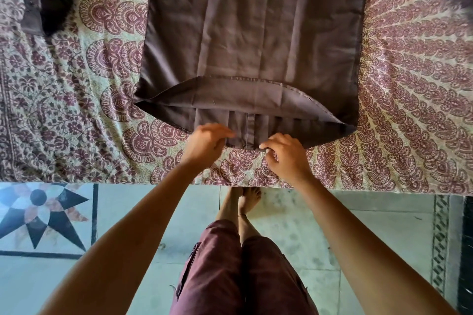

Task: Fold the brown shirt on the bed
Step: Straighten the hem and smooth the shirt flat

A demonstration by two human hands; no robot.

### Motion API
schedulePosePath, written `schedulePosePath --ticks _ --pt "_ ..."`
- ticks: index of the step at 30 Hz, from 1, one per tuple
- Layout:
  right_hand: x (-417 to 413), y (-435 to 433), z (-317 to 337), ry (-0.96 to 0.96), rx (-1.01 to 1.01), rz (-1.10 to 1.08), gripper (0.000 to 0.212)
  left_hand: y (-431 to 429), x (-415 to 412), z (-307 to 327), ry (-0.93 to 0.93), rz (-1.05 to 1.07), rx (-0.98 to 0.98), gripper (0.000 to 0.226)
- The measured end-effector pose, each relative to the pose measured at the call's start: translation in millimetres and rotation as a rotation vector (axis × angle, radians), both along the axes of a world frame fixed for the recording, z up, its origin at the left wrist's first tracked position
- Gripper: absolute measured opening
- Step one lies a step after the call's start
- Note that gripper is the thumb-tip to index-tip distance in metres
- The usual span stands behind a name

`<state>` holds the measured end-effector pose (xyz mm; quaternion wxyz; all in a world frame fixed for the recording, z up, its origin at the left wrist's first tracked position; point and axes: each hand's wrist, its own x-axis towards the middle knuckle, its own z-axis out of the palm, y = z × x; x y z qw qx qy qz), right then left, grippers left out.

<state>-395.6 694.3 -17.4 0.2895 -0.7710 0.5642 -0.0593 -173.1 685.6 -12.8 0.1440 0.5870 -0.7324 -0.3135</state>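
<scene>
1. Brown cotton shirt [256, 41]: it lies spread flat on the bed, reaching from the far edge of our view down almost to the near edge of the mattress, with long vertical creases running through it.
2. We see its lower hem turned up, so a paler band of fabric arcs across the bottom, and a narrow strip with a stitched seam shows below that band.
3. Our left hand [206, 144] pinches the near edge of the shirt, fingers curled closed on the cloth just left of the seam.
4. Our right hand [288, 155] does the same just right of the seam, thumb and fingers closed on the hem; the two hands sit near each other, not touching.
5. We see the patterned bedsheet [76, 89], cream with maroon paisley print, bare on both sides of the shirt.
6. Another dark garment [48, 0] lies at the far left of the sheet, well apart from the shirt.
7. Below the mattress edge we see the pale tiled floor [143, 215] with a black star inlay at left, and our bare feet and maroon shorts [238, 276].
</scene>
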Motion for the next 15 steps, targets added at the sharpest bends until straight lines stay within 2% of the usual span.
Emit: schedulePosePath --ticks 3,5,7,9,11,13,15 --pt "-4 -24 9 0.026 -0.194 -0.134 0.033 -23 31 2 -0.198 0.390 -0.116 0.033" --pt "-7 -43 11 0.169 -0.246 -0.230 0.052 -41 54 -1 -0.346 0.500 -0.011 0.053" --pt "-10 -62 12 0.301 -0.146 -0.282 0.069 -56 73 -1 -0.433 0.536 0.149 0.072" --pt "-13 -74 11 0.365 -0.017 -0.319 0.073 -65 89 -4 -0.503 0.571 0.206 0.069" --pt "-18 -78 13 0.362 -0.038 -0.320 0.054 -69 98 -1 -0.477 0.603 0.226 0.053" --pt "-25 -74 16 0.256 -0.125 -0.236 0.029 -66 101 1 -0.432 0.598 0.224 0.037" --pt "-39 -59 11 0.216 -0.186 -0.088 0.023 -51 103 1 -0.453 0.570 0.216 0.028"
